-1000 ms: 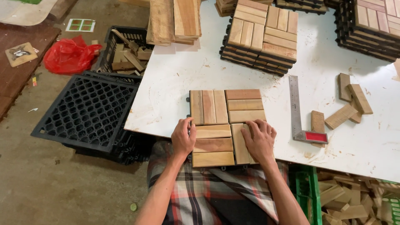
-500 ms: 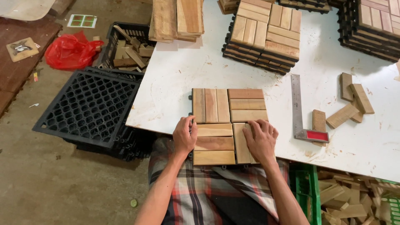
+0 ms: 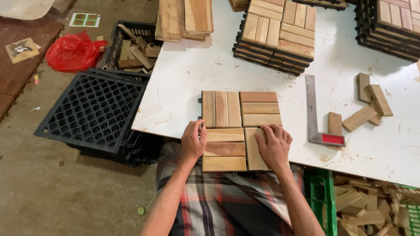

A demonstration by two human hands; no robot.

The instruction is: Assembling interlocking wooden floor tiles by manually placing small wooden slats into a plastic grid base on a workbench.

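Observation:
A square wooden deck tile, made of four blocks of slats on a black plastic base, lies at the near edge of the white table. My left hand grips the tile's left edge, thumb on top of the slats. My right hand rests flat on the tile's lower right block, fingers spread. The tile's near edge overhangs the table above my checked clothing.
A metal try square with a red handle lies right of the tile, beside loose wooden slats. Stacks of finished tiles stand at the back. Black plastic grids, a crate of offcuts and a red bag sit on the floor left.
The hands and tile stay almost still. The view has shifted slightly, so the table appears a little more to the right.

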